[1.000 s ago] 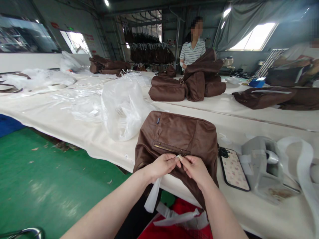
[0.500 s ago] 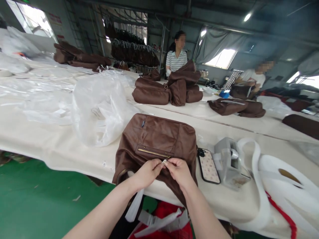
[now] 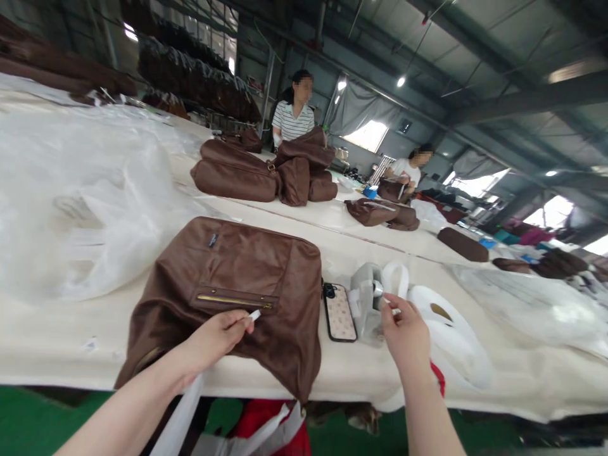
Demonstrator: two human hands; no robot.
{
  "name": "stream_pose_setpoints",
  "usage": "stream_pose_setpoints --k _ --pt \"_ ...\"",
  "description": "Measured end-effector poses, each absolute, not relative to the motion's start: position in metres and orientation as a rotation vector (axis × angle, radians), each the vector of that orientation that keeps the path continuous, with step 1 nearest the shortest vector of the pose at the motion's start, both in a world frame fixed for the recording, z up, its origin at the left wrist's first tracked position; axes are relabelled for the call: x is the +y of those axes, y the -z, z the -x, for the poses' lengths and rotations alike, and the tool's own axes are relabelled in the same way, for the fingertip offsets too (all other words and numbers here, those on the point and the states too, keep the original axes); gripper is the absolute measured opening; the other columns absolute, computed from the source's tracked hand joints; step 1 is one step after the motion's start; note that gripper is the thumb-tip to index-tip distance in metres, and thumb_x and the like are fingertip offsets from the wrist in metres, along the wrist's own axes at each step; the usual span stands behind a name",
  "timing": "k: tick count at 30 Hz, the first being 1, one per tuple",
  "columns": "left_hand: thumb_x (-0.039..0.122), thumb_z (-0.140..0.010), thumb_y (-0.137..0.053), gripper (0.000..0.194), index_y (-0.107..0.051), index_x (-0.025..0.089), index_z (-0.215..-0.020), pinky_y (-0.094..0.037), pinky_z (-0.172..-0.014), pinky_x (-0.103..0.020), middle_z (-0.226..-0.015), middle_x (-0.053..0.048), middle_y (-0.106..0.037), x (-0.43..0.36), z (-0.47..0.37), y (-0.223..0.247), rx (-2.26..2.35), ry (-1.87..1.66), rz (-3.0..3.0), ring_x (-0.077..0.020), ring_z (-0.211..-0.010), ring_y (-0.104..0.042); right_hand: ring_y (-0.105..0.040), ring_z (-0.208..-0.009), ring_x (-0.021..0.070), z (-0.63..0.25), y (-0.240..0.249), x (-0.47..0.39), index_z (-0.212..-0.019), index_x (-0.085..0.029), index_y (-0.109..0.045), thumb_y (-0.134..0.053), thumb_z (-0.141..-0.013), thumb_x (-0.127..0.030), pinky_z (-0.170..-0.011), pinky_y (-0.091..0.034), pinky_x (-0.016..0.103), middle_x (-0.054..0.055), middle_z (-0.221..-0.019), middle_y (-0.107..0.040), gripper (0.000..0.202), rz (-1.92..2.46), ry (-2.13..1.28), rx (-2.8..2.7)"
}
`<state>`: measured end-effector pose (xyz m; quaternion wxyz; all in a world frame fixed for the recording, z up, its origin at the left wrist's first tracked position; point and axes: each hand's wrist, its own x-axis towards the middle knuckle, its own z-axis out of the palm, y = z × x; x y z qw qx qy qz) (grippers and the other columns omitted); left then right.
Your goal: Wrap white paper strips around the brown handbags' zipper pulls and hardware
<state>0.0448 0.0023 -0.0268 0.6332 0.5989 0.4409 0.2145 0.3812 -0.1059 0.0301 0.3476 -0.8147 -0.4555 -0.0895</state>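
A brown bag (image 3: 247, 253) with a gold front zipper lies on the cream-covered table in front of me. Over its lower front, my left hand (image 3: 232, 329) pinches a small white strip (image 3: 255, 315) just below the zipper. To the right, my right hand (image 3: 403, 320) is at the grey tape dispenser (image 3: 368, 310), thumb and fingers pressed together on a small whitish piece near its top. Between bag and dispenser lies a phone in a patterned case (image 3: 341, 313). A white roll of strip material (image 3: 456, 342) sits right of my right hand.
Clear plastic bags (image 3: 109, 221) cover the left side of the table (image 3: 61, 342). More brown bags (image 3: 237, 174) lie across the middle. Two people stand beyond, one in a striped shirt (image 3: 293, 121), another in white (image 3: 406, 171). Plastic sheeting (image 3: 536, 304) lies right.
My hands have parted: the right moved from the bag to the tape dispenser, while the left stays over the bag with the white strip. The view has turned right.
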Motion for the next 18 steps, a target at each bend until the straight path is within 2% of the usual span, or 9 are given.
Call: stream_pose_setpoints --k 3,5,7,9,12,15,18 --pt "0.053 -0.068 -0.052 0.036 -0.053 0.018 -0.078 -0.014 -0.047 -0.021 -0.052 0.010 -0.027 0.003 -0.046 0.029 1.022 -0.485 -1.398 -0.0084 -0.048 -0.022 -0.059 -0.066 0.0210 -0.426 -0.023 -0.122 -0.091 -0.021 -0.073 -0.049 -0.081 -0.049 -0.068 -0.044 0.035 0.009 -0.086 -0.069 0.038 2.267 0.127 -1.087" --pt "0.053 -0.069 -0.052 0.037 -0.053 0.018 -0.079 -0.015 -0.048 -0.021 -0.053 0.009 -0.027 0.001 -0.047 0.028 1.034 -0.497 -1.407 -0.0088 -0.049 -0.023 -0.056 -0.060 0.0195 -0.438 -0.012 -0.126 -0.082 -0.021 -0.074 -0.050 -0.080 -0.053 -0.059 -0.042 0.032 0.005 -0.067 -0.065 0.041 2.212 -0.144 -1.011" --pt "0.053 -0.070 -0.051 0.037 -0.053 0.018 -0.079 -0.016 -0.048 -0.021 -0.054 0.009 -0.027 0.000 -0.047 0.027 1.042 -0.507 -1.419 -0.0090 -0.050 -0.023 -0.046 -0.048 0.0150 -0.438 -0.003 -0.125 -0.081 -0.019 -0.075 -0.056 -0.074 -0.054 -0.047 -0.034 0.027 0.000 -0.051 -0.054 0.041 2.045 -0.361 -0.857" --pt "0.052 -0.070 -0.050 0.035 -0.052 0.018 -0.079 -0.016 -0.048 -0.021 -0.054 0.009 -0.026 0.000 -0.047 0.027 1.044 -0.501 -1.422 -0.0089 -0.050 -0.022 -0.037 -0.042 0.0104 -0.432 0.002 -0.121 -0.079 -0.015 -0.075 -0.067 -0.064 -0.052 -0.042 -0.025 0.024 -0.003 -0.047 -0.050 0.040 1.849 -0.451 -0.695" --pt "0.052 -0.071 -0.051 0.035 -0.051 0.018 -0.080 -0.015 -0.047 -0.020 -0.053 0.010 -0.025 0.002 -0.047 0.030 1.035 -0.469 -1.412 -0.0085 -0.049 -0.020 -0.032 -0.043 0.0069 -0.421 0.003 -0.116 -0.072 -0.013 -0.073 -0.077 -0.054 -0.046 -0.040 -0.019 0.023 -0.001 -0.053 -0.056 0.038 1.684 -0.467 -0.592" --pt "0.054 -0.071 -0.052 0.037 -0.052 0.018 -0.080 -0.014 -0.046 -0.020 -0.052 0.010 -0.024 0.003 -0.046 0.031 1.039 -0.465 -1.398 -0.0082 -0.048 -0.019 -0.038 -0.046 0.0079 -0.415 0.005 -0.118 -0.074 -0.015 -0.072 -0.078 -0.055 -0.047 -0.041 -0.025 0.023 0.001 -0.062 -0.063 0.038 1.638 -0.383 -0.594" --pt "0.055 -0.070 -0.054 0.039 -0.054 0.018 -0.081 -0.013 -0.045 -0.020 -0.051 0.011 -0.024 0.000 -0.047 0.029 1.059 -0.497 -1.363 -0.0077 -0.046 -0.020 -0.057 -0.064 0.0151 -0.411 0.011 -0.128 -0.075 -0.017 -0.071 -0.079 -0.059 -0.047 -0.053 -0.042 0.026 0.005 -0.080 -0.069 0.035 1.563 -0.199 -0.672"
